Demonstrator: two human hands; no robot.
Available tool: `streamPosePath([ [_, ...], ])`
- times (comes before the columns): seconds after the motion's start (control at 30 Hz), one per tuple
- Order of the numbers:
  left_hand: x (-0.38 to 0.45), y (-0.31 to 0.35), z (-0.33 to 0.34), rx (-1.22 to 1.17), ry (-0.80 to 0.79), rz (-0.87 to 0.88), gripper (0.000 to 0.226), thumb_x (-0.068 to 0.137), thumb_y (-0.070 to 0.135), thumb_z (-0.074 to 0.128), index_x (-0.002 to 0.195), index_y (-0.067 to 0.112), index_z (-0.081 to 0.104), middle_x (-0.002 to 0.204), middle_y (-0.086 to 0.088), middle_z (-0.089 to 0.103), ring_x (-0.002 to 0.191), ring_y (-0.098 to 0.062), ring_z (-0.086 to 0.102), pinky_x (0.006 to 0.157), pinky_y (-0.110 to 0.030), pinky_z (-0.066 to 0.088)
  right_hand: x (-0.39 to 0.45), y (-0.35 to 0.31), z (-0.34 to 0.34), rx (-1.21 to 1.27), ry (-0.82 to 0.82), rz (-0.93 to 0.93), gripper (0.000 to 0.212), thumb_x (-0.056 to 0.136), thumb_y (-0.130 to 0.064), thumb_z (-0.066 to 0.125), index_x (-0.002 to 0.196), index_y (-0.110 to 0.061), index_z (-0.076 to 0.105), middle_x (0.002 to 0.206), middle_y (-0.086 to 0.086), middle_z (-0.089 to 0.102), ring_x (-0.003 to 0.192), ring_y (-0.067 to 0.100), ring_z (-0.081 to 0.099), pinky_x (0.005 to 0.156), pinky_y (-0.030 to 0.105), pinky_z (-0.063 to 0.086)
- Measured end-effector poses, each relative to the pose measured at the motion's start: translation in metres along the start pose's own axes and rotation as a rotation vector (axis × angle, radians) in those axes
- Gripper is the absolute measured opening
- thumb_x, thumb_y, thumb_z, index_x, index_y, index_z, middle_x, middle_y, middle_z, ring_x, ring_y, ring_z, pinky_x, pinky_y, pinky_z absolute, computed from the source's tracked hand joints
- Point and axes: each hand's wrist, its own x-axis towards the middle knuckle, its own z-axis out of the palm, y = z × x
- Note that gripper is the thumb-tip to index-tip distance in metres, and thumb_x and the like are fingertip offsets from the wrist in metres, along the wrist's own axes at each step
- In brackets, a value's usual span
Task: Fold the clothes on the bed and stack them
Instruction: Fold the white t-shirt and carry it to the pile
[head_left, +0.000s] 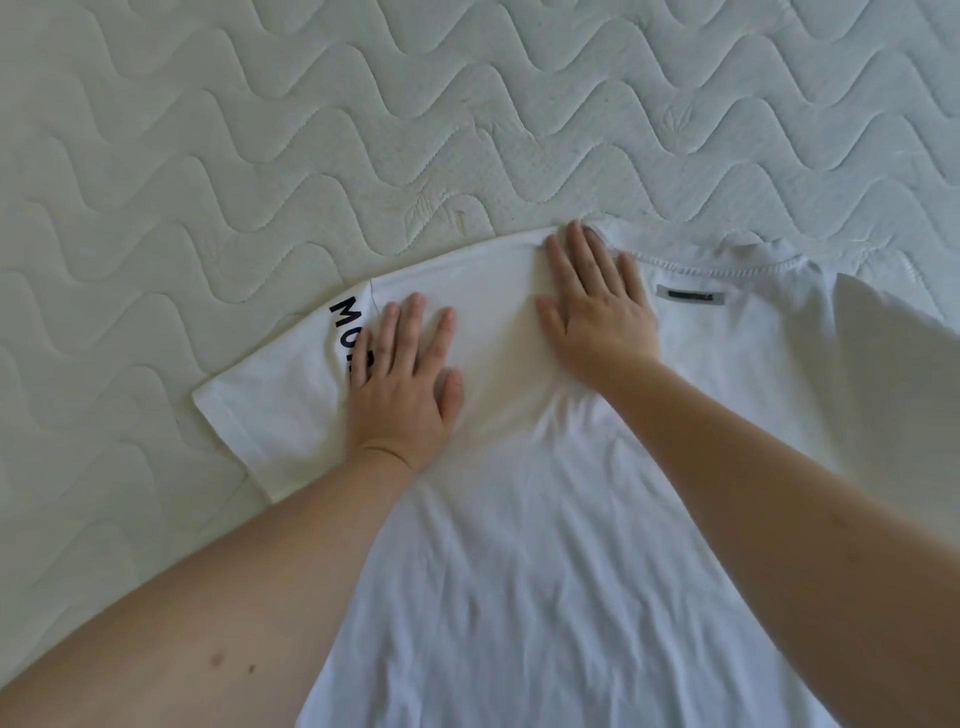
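White T-shirt (545, 545) — flat on the bed (260, 130), long axis 6 to 12 o'clock. Your left hand (402, 379), spread, presses nearest the sleeve (270, 415) at 9 o'clock; right hand (597, 312) spread by the collar (727, 262).

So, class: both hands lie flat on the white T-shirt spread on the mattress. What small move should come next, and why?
Probably fold the left sleeve inward: the T-shirt lies flat, and both the left hand and right hand press beside that sleeve.

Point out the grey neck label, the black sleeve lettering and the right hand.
Grey rectangular neck label (690, 296), head view: label's centre.
Black printed sleeve lettering (345, 316), head view: the M and O.
Right hand (597, 306), head view: back of hand.
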Motion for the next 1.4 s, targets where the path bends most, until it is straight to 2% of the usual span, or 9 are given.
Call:
streamPosePath([
  [0.17,0.002,-0.001,-0.002,-0.002,-0.032,-0.003,0.066,0.092,0.046,0.033,0.155,0.030,0.024,0.164,-0.002,0.016,0.151,-0.025,0.015,0.119,-0.049,0.013,-0.073,-0.013,0.007,0.056,0.055,0.028,0.067,0.095,-0.042,0.032,0.156,-0.019,0.019,0.164,0.005,0.014,0.151,0.020,0.011,0.122,0.038,0.000],
  [0.6,0.002,0.002,0.000,0.029,-0.009,-0.026,0.068,0.089,0.044,0.032,0.155,0.030,0.023,0.164,-0.003,0.016,0.149,-0.026,0.019,0.117,-0.050,0.013,-0.102,0.005,0.035,0.006,0.028,0.075,0.072,0.092,-0.047,0.035,0.157,-0.023,0.015,0.164,0.007,0.009,0.152,0.021,0.004,0.122,0.045,0.004],
  [0.73,0.005,0.005,-0.019,0.050,-0.140,-0.011,0.067,0.092,0.044,0.028,0.156,0.027,0.018,0.164,-0.005,0.011,0.150,-0.028,0.013,0.118,-0.049,0.007,-0.097,0.011,0.019,0.105,-0.120,0.017,0.066,0.099,-0.045,0.027,0.157,-0.029,-0.001,0.164,0.000,-0.013,0.150,0.015,-0.014,0.121,0.041,-0.010],
  [0.83,0.018,0.012,-0.036,0.158,-0.271,-0.073,0.066,0.097,0.040,0.031,0.157,0.021,0.011,0.165,-0.009,0.005,0.150,-0.029,0.007,0.119,-0.050,0.007,-0.101,0.040,0.002,0.190,-0.105,-0.043,0.061,0.101,-0.037,0.031,0.157,-0.028,0.010,0.165,-0.003,-0.005,0.150,0.013,-0.010,0.120,0.033,-0.012],
  [0.93,0.031,0.063,-0.054,0.138,-0.222,0.036,0.064,0.095,0.031,0.040,0.154,0.014,0.021,0.162,-0.013,0.014,0.149,-0.029,0.011,0.118,-0.050,0.011,-0.123,0.074,-0.008,0.141,-0.030,0.059,0.060,0.101,-0.038,0.032,0.156,-0.026,0.013,0.165,-0.004,-0.001,0.151,0.016,-0.007,0.118,0.032,-0.014],
  [1.1,0.023,0.221,-0.047,-0.036,-0.183,0.419,0.063,0.099,0.040,0.037,0.157,0.025,0.014,0.165,0.000,0.010,0.151,-0.018,0.007,0.120,-0.041,0.010,-0.169,0.140,-0.020,0.083,-0.010,0.267,0.059,0.101,-0.038,0.034,0.156,-0.023,0.019,0.165,0.003,0.009,0.152,0.019,-0.001,0.120,0.036,-0.008],
  [1.27,0.022,0.333,-0.022,-0.100,-0.281,0.504,0.063,0.101,0.041,0.036,0.157,0.026,0.012,0.165,0.002,0.006,0.151,-0.017,0.004,0.120,-0.039,0.004,-0.221,0.196,-0.045,0.192,0.450,0.184,0.046,0.085,-0.001,0.051,0.129,-0.014,0.062,0.136,0.007,0.057,0.131,0.029,0.046,0.113,0.042,0.029],
  [1.33,0.024,0.359,-0.016,-0.138,-0.256,0.454,0.064,0.101,0.041,0.036,0.157,0.020,0.012,0.165,0.002,0.008,0.151,-0.016,0.007,0.120,-0.038,0.005,-0.233,0.223,-0.048,0.252,0.498,0.387,0.049,0.087,-0.001,0.049,0.132,-0.017,0.058,0.140,0.005,0.052,0.132,0.028,0.042,0.112,0.040,0.027],
  [1.4,0.025,0.374,-0.010,-0.155,-0.201,0.403,0.064,0.101,0.038,0.034,0.157,0.015,0.013,0.165,-0.002,0.010,0.151,-0.016,0.009,0.121,-0.036,0.003,-0.238,0.251,-0.045,0.364,0.402,0.677,0.050,0.095,-0.011,0.045,0.143,-0.023,0.044,0.152,0.002,0.037,0.141,0.025,0.028,0.115,0.041,0.017],
])
